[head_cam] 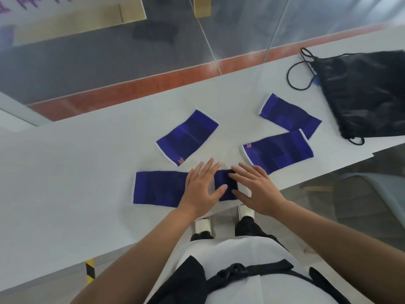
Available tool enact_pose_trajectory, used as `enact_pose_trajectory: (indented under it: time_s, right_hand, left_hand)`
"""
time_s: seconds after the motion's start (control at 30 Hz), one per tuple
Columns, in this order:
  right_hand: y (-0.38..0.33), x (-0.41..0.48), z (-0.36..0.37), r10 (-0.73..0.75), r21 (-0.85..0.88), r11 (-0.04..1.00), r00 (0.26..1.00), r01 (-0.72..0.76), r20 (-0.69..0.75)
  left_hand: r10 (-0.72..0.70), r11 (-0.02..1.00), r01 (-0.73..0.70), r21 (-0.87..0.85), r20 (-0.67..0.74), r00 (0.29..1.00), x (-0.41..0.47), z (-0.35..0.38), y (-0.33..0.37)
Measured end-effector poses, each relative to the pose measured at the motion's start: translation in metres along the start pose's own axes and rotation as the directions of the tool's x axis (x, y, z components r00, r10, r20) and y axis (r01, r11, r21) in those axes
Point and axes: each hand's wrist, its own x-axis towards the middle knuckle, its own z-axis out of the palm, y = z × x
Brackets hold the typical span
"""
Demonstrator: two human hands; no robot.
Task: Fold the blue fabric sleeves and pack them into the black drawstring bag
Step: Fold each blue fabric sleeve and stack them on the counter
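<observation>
Step in hand: the first fold, judging by the layout. All four sleeves are lying on the table [65,172] and none is packed.

- Near sleeve [157,187]: lying flat along the front edge, long axis running left to right. Both hands are resting on its right-hand part.
- Left hand [201,187]: fingers straight and spread, palm down, pressing the cloth and gripping nothing.
- Right hand [258,189]: also flat and wide, fingertips touching the sleeve's right end, heel sitting over the table edge and holding nothing.
- The patch between the hands is looking darker. Whether a fold is already lying there, I cannot tell.
- Far-left sleeve [187,138]: lying unfolded and tilted, just beyond the hands.
- Mid-right sleeve [278,151] and far-right sleeve [289,116]: both lying unfolded, seeming to meet at one corner.
- Bag [361,93]: lying limp at the far right of the table, well apart from the hands, with its cord [293,71] looping out to the left. The mouth is looking closed or collapsed, but this is not certain.

Judgement on the next move: one hand should be pinning the cloth while the other is pinching an end and carrying it over to the opposite end, edges matching. The knit is looking soft and likely to spring open, so the crease will need pressing. Three sleeves are waiting after this one, and the bag will need opening before packing.
</observation>
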Motion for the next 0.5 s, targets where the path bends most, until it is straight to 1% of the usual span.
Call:
enact_pose_trajectory:
  time_s: [0.1, 0.17, 0.23, 0.3, 0.4, 0.5]
  right_hand:
    - [-0.009, 0.001, -0.013, 0.087, 0.097, 0.992, 0.994, -0.081, -0.059]
    - [-0.018, 0.001, -0.020, 0.196, 0.181, 0.967, 0.977, -0.179, -0.082]
    - [-0.026, 0.002, -0.025, 0.302, 0.268, 0.924, 0.951, -0.273, -0.072]
    - [-0.034, 0.003, -0.027, 0.391, 0.337, 0.873, 0.919, -0.353, -0.049]
    - [-0.044, 0.002, -0.029, 0.500, 0.432, 0.782, 0.866, -0.450, -0.003]
    - [-0.045, -0.008, -0.032, 0.532, 0.459, 0.738, 0.845, -0.495, 0.055]
  left_hand:
    - [-0.074, 0.989, 0.053, -0.136, -0.151, 0.986, 0.013, -0.031, -0.012]
    - [-0.191, 0.973, 0.167, -0.161, -0.149, 0.970, 0.030, -0.053, -0.025]
    - [-0.294, 0.953, 0.283, -0.105, -0.110, 0.950, 0.051, -0.070, -0.039]
    - [-0.364, 0.931, 0.363, -0.027, -0.078, 0.928, 0.073, -0.081, -0.049]
    - [-0.428, 0.899, 0.432, 0.070, -0.066, 0.901, 0.104, -0.088, -0.056]
    - [-0.451, 0.875, 0.463, 0.138, -0.112, 0.886, 0.129, -0.092, -0.060]
